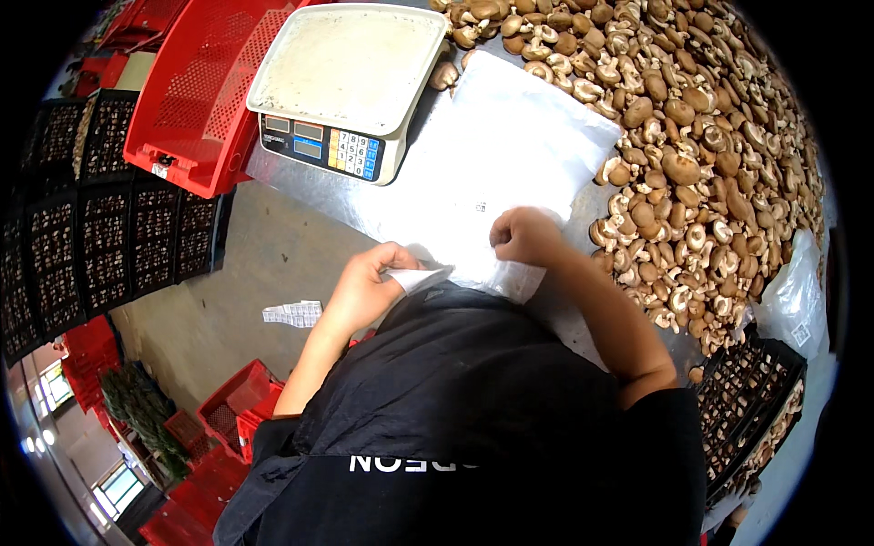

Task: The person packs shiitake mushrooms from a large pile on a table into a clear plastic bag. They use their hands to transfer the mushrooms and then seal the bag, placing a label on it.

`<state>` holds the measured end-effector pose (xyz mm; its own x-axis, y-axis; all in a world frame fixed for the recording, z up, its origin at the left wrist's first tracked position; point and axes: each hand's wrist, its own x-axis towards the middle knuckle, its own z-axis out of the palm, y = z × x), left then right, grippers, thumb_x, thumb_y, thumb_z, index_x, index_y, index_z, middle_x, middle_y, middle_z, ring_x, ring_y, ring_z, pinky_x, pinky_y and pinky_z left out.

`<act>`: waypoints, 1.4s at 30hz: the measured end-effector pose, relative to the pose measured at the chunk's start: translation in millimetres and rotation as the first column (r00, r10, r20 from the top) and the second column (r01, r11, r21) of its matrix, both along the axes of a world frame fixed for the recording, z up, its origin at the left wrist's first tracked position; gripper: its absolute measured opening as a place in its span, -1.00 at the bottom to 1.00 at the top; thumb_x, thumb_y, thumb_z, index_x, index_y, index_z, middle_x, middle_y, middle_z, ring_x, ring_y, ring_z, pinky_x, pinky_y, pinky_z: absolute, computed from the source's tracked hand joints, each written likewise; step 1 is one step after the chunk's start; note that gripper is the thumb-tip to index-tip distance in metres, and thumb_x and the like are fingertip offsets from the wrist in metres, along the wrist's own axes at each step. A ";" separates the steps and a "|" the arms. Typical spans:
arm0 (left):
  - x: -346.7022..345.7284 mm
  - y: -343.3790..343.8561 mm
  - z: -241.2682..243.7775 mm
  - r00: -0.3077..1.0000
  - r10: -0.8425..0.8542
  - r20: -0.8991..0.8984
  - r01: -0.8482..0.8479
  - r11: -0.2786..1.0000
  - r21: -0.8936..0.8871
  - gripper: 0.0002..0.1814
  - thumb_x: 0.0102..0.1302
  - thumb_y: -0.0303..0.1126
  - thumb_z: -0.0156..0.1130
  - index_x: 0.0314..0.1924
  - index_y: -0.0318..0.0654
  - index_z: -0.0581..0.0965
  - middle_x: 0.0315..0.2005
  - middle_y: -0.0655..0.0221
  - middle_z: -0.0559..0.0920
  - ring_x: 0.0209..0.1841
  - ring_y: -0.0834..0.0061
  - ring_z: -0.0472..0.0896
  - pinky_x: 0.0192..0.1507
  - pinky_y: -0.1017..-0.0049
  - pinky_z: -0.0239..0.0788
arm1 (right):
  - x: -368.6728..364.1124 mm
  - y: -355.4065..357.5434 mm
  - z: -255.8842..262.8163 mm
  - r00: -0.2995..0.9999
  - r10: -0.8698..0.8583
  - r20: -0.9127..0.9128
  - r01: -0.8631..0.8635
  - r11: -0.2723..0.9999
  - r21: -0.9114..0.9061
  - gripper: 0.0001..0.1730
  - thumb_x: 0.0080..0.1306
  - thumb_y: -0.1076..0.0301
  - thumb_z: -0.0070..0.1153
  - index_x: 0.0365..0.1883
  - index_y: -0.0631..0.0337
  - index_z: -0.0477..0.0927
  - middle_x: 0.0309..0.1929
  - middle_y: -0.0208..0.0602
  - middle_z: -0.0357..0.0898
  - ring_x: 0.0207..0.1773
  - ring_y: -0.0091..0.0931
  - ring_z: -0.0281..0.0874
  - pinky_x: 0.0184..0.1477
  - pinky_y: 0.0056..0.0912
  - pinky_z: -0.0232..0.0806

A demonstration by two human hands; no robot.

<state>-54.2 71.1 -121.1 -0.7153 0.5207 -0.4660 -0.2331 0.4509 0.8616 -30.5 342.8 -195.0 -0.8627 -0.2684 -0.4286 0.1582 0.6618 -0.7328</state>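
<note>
Flat white plastic bags [526,130] lie on the metal table before me, and a small printed label [481,206] shows on them. My left hand [372,281] is at the table's near edge, thumb and fingers pinching a white sheet [420,277] that looks like paper. My right hand [526,235] is over the near part of the bags with its fingers curled. Its fingertips are turned away, so whether it grips anything cannot be told. A crumpled clear edge of plastic [491,276] lies between the hands against my black apron.
A weighing scale [348,68] stands beyond the bags, with a red plastic crate [205,95] to its left. Shiitake mushrooms [689,150] are heaped on the right. Black crates of mushrooms [102,232] stand at left. A label sheet [293,314] lies on the floor.
</note>
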 end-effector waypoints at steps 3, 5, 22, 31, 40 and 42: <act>-2.7 8.4 0.9 1.000 0.014 0.022 -0.013 0.998 -0.064 -0.75 0.09 -0.67 0.09 -0.21 -0.38 0.59 -0.29 0.31 0.67 -0.23 0.58 0.58 -0.13 0.57 0.39 | -37.7 57.6 11.4 0.863 -0.481 -0.151 0.496 0.864 0.087 -0.75 0.04 0.35 0.14 -0.28 0.22 0.62 -0.28 -0.14 0.61 -0.19 -0.30 0.58 -0.11 -0.32 0.40; -18.1 25.7 4.5 0.999 -0.027 -0.043 0.020 0.988 -0.154 -0.75 0.09 -0.63 0.09 -0.20 -0.41 0.61 -0.32 0.30 0.67 -0.26 0.58 0.59 -0.16 0.58 0.40 | -42.1 73.2 37.6 0.684 -0.650 -0.330 0.706 0.705 0.076 -0.72 0.13 0.39 0.08 -0.17 0.26 0.58 -0.25 -0.12 0.61 -0.17 -0.35 0.57 -0.09 -0.34 0.40; -49.7 -22.5 -20.8 0.936 -0.097 0.339 0.151 0.979 -0.136 -0.82 0.13 -0.38 0.37 -0.32 -0.32 0.60 -0.48 0.52 0.60 -0.39 0.70 0.46 -0.32 0.59 0.31 | 31.2 -16.8 1.3 0.928 -0.343 -0.145 0.343 0.939 -0.025 -0.90 0.07 0.32 0.19 -0.45 0.12 0.61 -0.45 -0.29 0.55 -0.31 -0.31 0.52 -0.20 -0.30 0.33; -59.9 57.0 -23.2 0.986 -0.067 0.153 0.059 0.997 0.059 -0.79 0.02 -0.70 0.01 -0.30 -0.31 0.42 -0.29 0.32 0.57 -0.28 0.47 0.53 -0.22 0.53 0.37 | -76.4 78.1 82.9 0.994 0.042 0.106 -0.044 0.999 0.012 -0.90 0.07 0.44 0.22 -0.42 0.23 0.62 -0.47 -0.40 0.61 -0.39 -0.58 0.51 -0.28 -0.50 0.38; -56.8 40.6 -30.7 0.775 0.041 0.630 -0.115 0.990 0.076 -0.49 0.09 -0.17 0.29 -0.04 -0.39 0.50 -0.17 0.17 0.55 -0.05 0.42 0.45 0.01 0.53 0.25 | -13.9 27.1 38.0 0.981 0.150 0.123 -0.135 0.983 -0.129 -0.85 0.04 0.41 0.20 -0.41 0.27 0.57 -0.48 -0.25 0.57 -0.38 -0.42 0.50 -0.26 -0.39 0.34; -51.9 45.7 -44.8 0.844 0.110 0.525 -0.055 0.991 -0.119 -0.56 0.13 -0.14 0.28 -0.14 -0.38 0.56 -0.17 0.18 0.59 0.00 0.43 0.45 0.02 0.50 0.25 | -9.7 21.2 35.9 0.986 0.144 0.080 -0.133 0.983 -0.128 -0.86 0.03 0.41 0.19 -0.44 0.27 0.56 -0.47 -0.24 0.57 -0.38 -0.40 0.50 -0.27 -0.37 0.33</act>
